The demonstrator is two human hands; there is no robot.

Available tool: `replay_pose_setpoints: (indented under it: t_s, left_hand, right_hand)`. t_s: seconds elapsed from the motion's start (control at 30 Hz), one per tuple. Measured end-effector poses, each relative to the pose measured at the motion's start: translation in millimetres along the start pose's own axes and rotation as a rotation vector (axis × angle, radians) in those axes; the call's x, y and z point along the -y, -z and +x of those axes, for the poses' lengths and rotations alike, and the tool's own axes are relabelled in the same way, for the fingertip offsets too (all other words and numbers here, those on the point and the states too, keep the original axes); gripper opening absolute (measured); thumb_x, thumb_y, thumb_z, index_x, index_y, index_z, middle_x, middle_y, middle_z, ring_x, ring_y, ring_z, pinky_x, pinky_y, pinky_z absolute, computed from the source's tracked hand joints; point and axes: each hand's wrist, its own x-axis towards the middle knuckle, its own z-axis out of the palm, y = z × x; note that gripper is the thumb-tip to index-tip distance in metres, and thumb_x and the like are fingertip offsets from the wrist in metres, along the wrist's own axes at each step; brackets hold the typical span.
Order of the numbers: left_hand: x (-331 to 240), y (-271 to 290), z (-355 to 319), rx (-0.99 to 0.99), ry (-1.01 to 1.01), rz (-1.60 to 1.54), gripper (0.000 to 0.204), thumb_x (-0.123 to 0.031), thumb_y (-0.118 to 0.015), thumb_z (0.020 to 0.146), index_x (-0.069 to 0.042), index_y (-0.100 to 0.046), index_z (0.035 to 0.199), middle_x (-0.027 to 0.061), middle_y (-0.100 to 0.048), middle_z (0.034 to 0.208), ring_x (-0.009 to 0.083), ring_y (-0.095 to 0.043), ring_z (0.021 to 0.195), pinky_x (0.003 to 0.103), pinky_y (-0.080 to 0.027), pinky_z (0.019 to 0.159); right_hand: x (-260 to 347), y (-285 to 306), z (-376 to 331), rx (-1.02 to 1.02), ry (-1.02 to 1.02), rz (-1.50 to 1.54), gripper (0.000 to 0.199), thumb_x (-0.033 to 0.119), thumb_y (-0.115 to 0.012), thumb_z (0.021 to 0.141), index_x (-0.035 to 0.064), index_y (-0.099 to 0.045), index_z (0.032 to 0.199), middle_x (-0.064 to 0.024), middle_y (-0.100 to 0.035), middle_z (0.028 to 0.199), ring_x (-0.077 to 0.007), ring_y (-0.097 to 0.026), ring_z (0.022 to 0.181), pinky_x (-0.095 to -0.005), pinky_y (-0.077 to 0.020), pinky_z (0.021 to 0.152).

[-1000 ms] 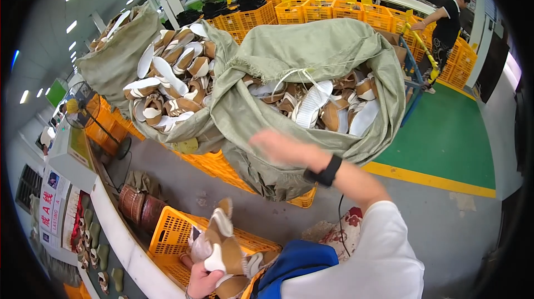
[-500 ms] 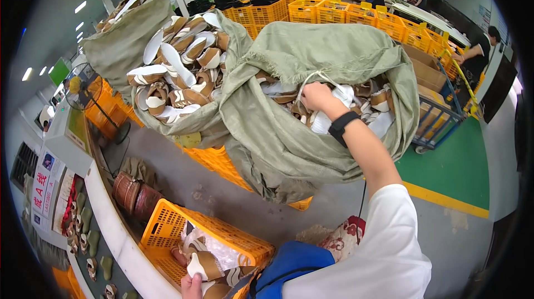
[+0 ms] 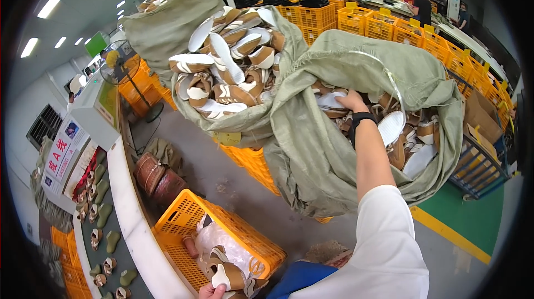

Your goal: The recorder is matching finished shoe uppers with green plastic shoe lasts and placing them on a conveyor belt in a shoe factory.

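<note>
Far left, belt — green lasts and small brown-white pieces spread along it. Floor fan stands behind the white ledge that runs beside the belt. Next, orange crate on the near side, tilted in view, clear plastic inside. Left hand at the lower edge, thumb and fingers pinching the white part of a brown-white upper, which is at the crate's near end. Left sack heaped with uppers, some pale undersides up. Right sack wide open, more uppers inside; right hand reaches into it, fingers at a pale-soled upper — cannot tell if pinching or just touching. Black band on that wrist. Far right, blue cart carrying cardboard boxes.
</note>
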Motion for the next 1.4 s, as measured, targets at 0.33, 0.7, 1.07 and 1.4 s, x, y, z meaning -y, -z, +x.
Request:
replay_pose_setpoints:
  t_s: [0.33, 0.7, 1.07, 1.4]
  left_hand:
    - [12.6, 2.9, 16.2, 0.121, -0.035, -0.017, 0.028, -0.020, -0.048, 0.093, 0.004, -0.060, 0.100, 0.0037, -0.063, 0.086, 0.0108, -0.057, 0.077, 0.023, -0.047, 0.068]
    - [-1.9, -17.8, 14.7, 0.073, -0.003, 0.056, 0.023, -0.018, -0.049, 0.092, 0.003, -0.060, 0.092, 0.0014, -0.060, 0.078, 0.0092, -0.053, 0.071, 0.025, -0.044, 0.063]
    - [10.0, -13.4, -7.5, -0.021, 0.043, -0.045, 0.027, -0.019, -0.049, 0.093, 0.005, -0.059, 0.101, 0.0040, -0.063, 0.087, 0.0119, -0.057, 0.079, 0.025, -0.047, 0.070]
    - [5.4, -12.7, 6.0, 0.054, -0.037, 0.172, 0.027, -0.021, -0.049, 0.093, 0.003, -0.060, 0.085, 0.0016, -0.060, 0.074, 0.0083, -0.051, 0.067, 0.025, -0.042, 0.058]
  right_hand:
    - [14.4, 54.4, -7.5, -0.260, 0.296, -0.306, 0.041, 0.026, -0.043, 0.087, 0.0029, -0.055, 0.118, -0.0158, -0.049, 0.129, -0.0319, -0.045, 0.120, -0.0407, -0.0374, 0.099]
    - [64.6, -44.6, -60.1, 0.369, 0.389, -0.580, 0.032, 0.007, -0.057, 0.074, -0.0022, -0.063, 0.104, -0.0237, -0.061, 0.106, -0.0351, -0.061, 0.096, -0.0384, -0.0485, 0.083]
    - [51.6, -74.5, -24.1, 0.262, -0.326, 1.411, 0.041, 0.036, -0.057, 0.084, 0.0082, -0.053, 0.113, -0.0080, -0.059, 0.112, -0.0204, -0.055, 0.097, -0.0392, -0.0373, 0.090]
    - [74.7, -29.6, -81.9, 0.170, -0.238, 1.491, 0.028, 0.024, -0.056, 0.082, 0.0112, -0.054, 0.107, -0.0011, -0.063, 0.082, -0.0133, -0.056, 0.079, -0.0335, -0.0365, 0.080]
